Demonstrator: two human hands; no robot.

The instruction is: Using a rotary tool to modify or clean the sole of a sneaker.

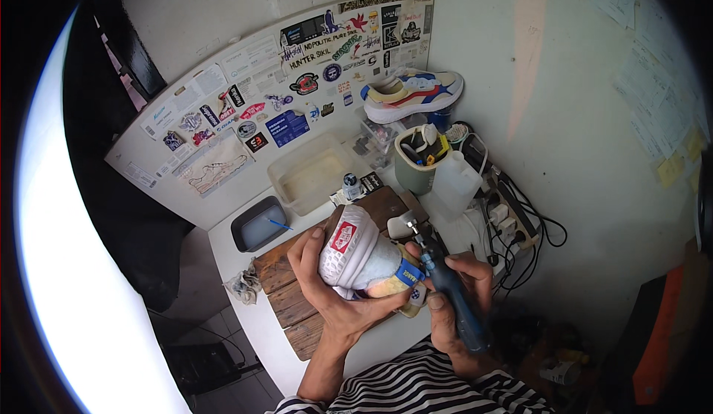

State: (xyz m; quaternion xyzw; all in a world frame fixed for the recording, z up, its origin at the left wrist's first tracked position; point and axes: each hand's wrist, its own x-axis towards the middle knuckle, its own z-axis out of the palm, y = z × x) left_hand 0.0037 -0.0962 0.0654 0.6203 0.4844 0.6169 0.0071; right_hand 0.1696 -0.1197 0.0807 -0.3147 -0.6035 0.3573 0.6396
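Note:
My left hand [338, 308] is wrapped round a shoe [362, 252]. Its white textured sole and red heel label face up, and a blue tab shows near the pale yellow part of the upper. Close to the shoe's right side, my right hand [448, 326] grips a dark blue hand tool [454, 295]. The tool's silver metal head [411, 225] points up and away over the board, apart from the sole. What kind of tool it is I cannot make out. My palm and the tool hide part of the shoe's upper.
Under the shoe lies a brown wooden board [286, 280] on a white table. Beyond it stand a dark tray of liquid [241, 232] with a blue stick, a clear tub [286, 195], a small bottle [351, 185] and a tool bin [416, 180]. A colourful sneaker [416, 102] rests behind; cables [531, 243] run right.

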